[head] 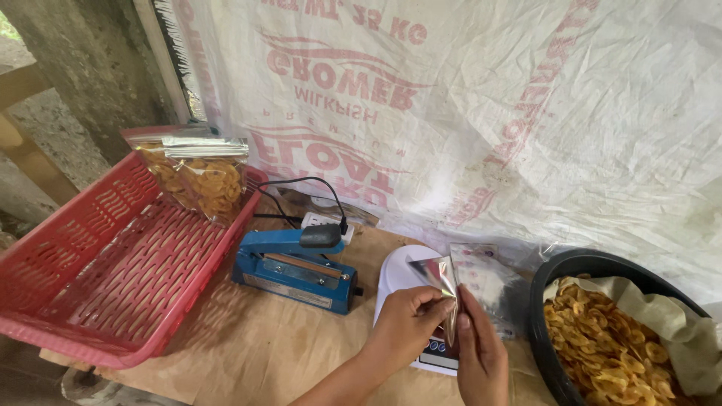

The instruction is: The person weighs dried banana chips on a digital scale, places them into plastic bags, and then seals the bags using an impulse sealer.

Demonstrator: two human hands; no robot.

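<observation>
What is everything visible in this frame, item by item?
crate: one, red slotted plastic, left on the table.
filled pouch: one, clear and silver, holds yellow chips, leaning in the crate's far corner.
heat sealer: one, blue with black handle, centre.
power strip: one, white, behind the sealer, black cable plugged in.
scale: one, white, under the hands.
empty pouches: small stack, clear and silver, right of the scale.
basin: one, black, paper-lined, full of yellow chips, right.
sack sheet: one, white, red print, backdrop.
paper cover: brown, over the table.
left hand, right hand: both pinching one empty silver pouch.
</observation>
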